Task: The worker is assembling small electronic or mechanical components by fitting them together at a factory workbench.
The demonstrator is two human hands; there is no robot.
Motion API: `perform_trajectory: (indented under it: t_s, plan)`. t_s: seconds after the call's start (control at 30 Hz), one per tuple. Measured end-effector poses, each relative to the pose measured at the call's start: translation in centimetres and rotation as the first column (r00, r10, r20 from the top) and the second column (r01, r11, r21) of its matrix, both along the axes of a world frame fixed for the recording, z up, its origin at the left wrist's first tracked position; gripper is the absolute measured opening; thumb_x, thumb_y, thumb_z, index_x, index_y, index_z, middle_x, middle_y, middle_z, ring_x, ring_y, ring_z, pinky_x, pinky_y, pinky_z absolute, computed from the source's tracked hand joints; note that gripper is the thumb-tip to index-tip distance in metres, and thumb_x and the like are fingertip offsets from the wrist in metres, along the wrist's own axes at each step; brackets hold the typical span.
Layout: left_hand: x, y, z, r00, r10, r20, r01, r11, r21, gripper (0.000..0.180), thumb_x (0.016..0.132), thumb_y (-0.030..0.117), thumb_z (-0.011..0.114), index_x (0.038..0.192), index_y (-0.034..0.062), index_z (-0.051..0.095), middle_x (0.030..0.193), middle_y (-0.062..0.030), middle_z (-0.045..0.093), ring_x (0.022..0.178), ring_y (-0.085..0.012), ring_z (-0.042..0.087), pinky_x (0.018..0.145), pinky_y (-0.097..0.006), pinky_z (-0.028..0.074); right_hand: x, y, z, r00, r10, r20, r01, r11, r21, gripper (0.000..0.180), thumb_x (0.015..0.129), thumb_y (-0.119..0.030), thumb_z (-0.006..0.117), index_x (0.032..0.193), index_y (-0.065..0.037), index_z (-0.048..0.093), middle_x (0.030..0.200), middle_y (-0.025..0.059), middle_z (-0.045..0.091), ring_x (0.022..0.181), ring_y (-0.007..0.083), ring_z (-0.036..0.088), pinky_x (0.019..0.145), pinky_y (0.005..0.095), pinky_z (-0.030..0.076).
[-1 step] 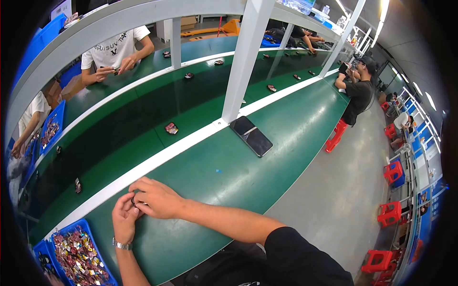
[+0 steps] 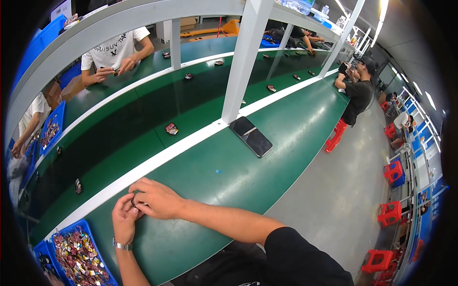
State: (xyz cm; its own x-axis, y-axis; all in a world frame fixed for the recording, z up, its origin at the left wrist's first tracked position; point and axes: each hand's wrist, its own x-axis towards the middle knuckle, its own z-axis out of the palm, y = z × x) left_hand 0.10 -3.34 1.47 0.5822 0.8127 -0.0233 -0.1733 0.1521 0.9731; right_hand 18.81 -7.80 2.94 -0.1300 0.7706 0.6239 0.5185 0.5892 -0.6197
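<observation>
Over the green bench top, beside its white edge strip, my left hand (image 2: 125, 218) and my right hand (image 2: 160, 199) meet with curled fingers. Pinched between their fingertips is a small dark piece (image 2: 134, 202); most of it is hidden, so its kind cannot be made out. My left wrist wears a metal watch band. Nearest to my left forearm stands a blue tray (image 2: 101, 255) heaped with small pieces in dark red, white and yellow.
A black phone (image 2: 251, 136) lies by a grey upright post (image 2: 241, 66). Small packets, one of them reddish (image 2: 171, 128), sit on the dark green belt (image 2: 129, 119). A co-worker (image 2: 117, 55) handles something across it. Red stools (image 2: 390, 213) stand on the floor to the right.
</observation>
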Motion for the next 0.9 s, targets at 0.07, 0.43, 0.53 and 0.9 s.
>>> perform_trajectory:
  t_s: [0.07, 0.43, 0.53, 0.9]
  plan:
    - [-0.1, 0.1, 0.1, 1.0, -0.014, -0.003, 0.014, 1.0, -0.025, 0.044, 0.091, 0.01, 0.066, 0.129, 0.0006, 0.045, 0.116, -0.0136, 0.063, 0.104, -0.0211, 0.065, 0.085, -0.033, 0.058, 0.2, -0.1, 0.1, 1.0, 0.021, -0.022, -0.022, 0.999, -0.029, 0.007, 0.076, -0.008, 0.068, 0.078, -0.004, 0.063, 0.111, 0.01, 0.059, 0.107, 0.0288, 0.054, 0.088, 0.0381, 0.047]
    - [-0.4, 0.2, -0.5, 0.999, -0.019, 0.041, 0.02, 0.999, -0.031, 0.033, 0.094, 0.009, 0.061, 0.123, 0.0017, 0.048, 0.114, -0.0137, 0.065, 0.101, -0.0207, 0.066, 0.082, -0.034, 0.059, 0.6, -0.5, 0.8, 0.975, 0.165, -0.152, -0.195, 0.957, -0.215, 0.007, 0.079, -0.009, 0.069, 0.082, -0.003, 0.066, 0.117, 0.0081, 0.057, 0.115, 0.0279, 0.05, 0.09, 0.0375, 0.048]
    - [-0.1, 0.0, 0.1, 0.998, -0.011, 0.055, 0.013, 0.999, -0.04, 0.031, 0.094, 0.006, 0.057, 0.124, 0.0, 0.048, 0.115, -0.0155, 0.064, 0.101, -0.0219, 0.066, 0.083, -0.036, 0.059, 0.5, -0.3, 0.1, 0.994, 0.082, -0.074, -0.093, 0.982, -0.164, 0.007, 0.079, -0.009, 0.068, 0.085, -0.005, 0.068, 0.117, 0.0072, 0.057, 0.115, 0.027, 0.05, 0.09, 0.0367, 0.048]
    - [0.0, 0.0, 0.3, 0.998, 0.035, 0.044, -0.032, 0.998, -0.05, 0.03, 0.095, 0.007, 0.055, 0.123, 0.001, 0.048, 0.111, -0.0151, 0.066, 0.095, -0.021, 0.068, 0.08, -0.034, 0.06, 0.3, -0.1, -0.1, 0.969, 0.114, -0.219, -0.165, 0.959, -0.23, 0.007, 0.077, -0.009, 0.069, 0.083, -0.004, 0.069, 0.112, 0.0083, 0.059, 0.112, 0.0267, 0.052, 0.092, 0.0373, 0.047]
